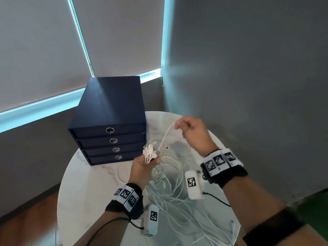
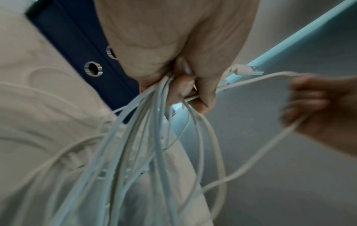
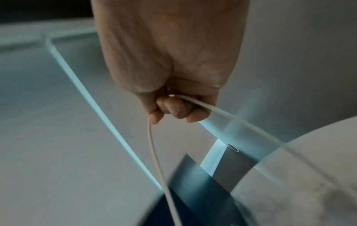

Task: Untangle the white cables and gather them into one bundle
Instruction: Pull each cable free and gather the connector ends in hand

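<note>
My left hand [image 1: 145,165] grips a bunch of white cables [image 1: 168,189] near their plug ends [image 1: 150,151], which stick up above the fist. The cables hang down in loose tangled loops onto the round white table [image 1: 92,192]. In the left wrist view the curled fingers [image 2: 185,90] clamp several strands [image 2: 146,122]. My right hand [image 1: 188,128], raised above the table to the right, pinches a single white cable [image 1: 166,134] that runs down to the left hand's bunch. The right wrist view shows that cable [image 3: 154,152] looped through the curled fingers [image 3: 173,108].
A dark blue drawer box [image 1: 110,125] with several ring-pull drawers stands on the table's back left, close to my left hand. Grey blinds and a grey wall rise behind. The table edge curves near the front; wooden floor lies to the left.
</note>
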The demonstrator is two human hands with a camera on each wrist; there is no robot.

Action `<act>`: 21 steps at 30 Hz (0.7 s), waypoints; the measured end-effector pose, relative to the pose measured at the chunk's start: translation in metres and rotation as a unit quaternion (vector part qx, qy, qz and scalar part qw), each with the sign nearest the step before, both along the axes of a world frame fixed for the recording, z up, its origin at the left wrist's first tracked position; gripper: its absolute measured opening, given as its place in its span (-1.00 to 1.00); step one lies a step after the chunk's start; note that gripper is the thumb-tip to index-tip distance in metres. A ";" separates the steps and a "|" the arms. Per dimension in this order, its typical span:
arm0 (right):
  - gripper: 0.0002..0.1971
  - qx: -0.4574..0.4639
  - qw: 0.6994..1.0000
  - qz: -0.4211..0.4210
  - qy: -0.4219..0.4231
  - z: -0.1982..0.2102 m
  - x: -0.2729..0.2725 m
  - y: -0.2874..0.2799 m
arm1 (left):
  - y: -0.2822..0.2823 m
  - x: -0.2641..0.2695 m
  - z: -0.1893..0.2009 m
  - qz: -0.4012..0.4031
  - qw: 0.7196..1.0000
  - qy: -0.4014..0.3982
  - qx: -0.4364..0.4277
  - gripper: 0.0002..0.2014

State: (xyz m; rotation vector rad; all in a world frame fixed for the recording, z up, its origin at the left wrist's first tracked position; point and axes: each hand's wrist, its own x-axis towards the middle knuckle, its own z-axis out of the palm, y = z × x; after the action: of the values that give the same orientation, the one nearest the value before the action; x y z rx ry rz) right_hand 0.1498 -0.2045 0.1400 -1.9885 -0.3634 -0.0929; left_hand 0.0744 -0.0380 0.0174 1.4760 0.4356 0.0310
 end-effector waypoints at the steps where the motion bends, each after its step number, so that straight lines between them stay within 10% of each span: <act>1: -0.65 0.082 0.996 -0.038 0.005 0.013 0.005 -0.001 | 0.003 -0.003 -0.003 0.006 1.000 0.005 -0.004 -0.85; 6: -0.69 0.338 0.931 -0.137 -0.021 0.072 0.023 -0.018 | 0.009 -0.011 -0.004 0.032 0.999 0.014 0.016 -0.88; 12: -0.70 0.397 0.883 -0.249 -0.012 0.074 0.040 -0.045 | 0.012 -0.006 0.002 0.032 0.999 -0.003 0.037 -0.87; 14: -0.70 0.305 0.917 -0.257 0.000 0.055 0.045 -0.049 | 0.010 -0.002 0.005 0.035 0.998 -0.005 0.043 -0.86; 16: -0.78 0.027 0.970 -0.243 0.009 0.029 0.051 -0.055 | 0.008 0.001 0.007 0.026 0.999 -0.006 0.032 -0.89; 18: -0.63 -0.268 0.938 -0.215 0.052 0.006 0.045 -0.054 | 0.003 0.002 0.011 0.009 1.000 -0.011 0.018 -0.91; 21: -0.27 -0.356 0.930 -0.086 0.008 -0.018 0.019 -0.033 | -0.004 0.004 0.017 -0.014 1.000 -0.026 -0.001 -0.95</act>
State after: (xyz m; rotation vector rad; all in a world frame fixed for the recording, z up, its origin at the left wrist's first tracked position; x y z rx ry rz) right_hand 0.1690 -0.2373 0.1225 -2.7398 -0.2226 -0.0591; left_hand 0.0780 -0.0416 0.0342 1.4762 0.3724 0.0470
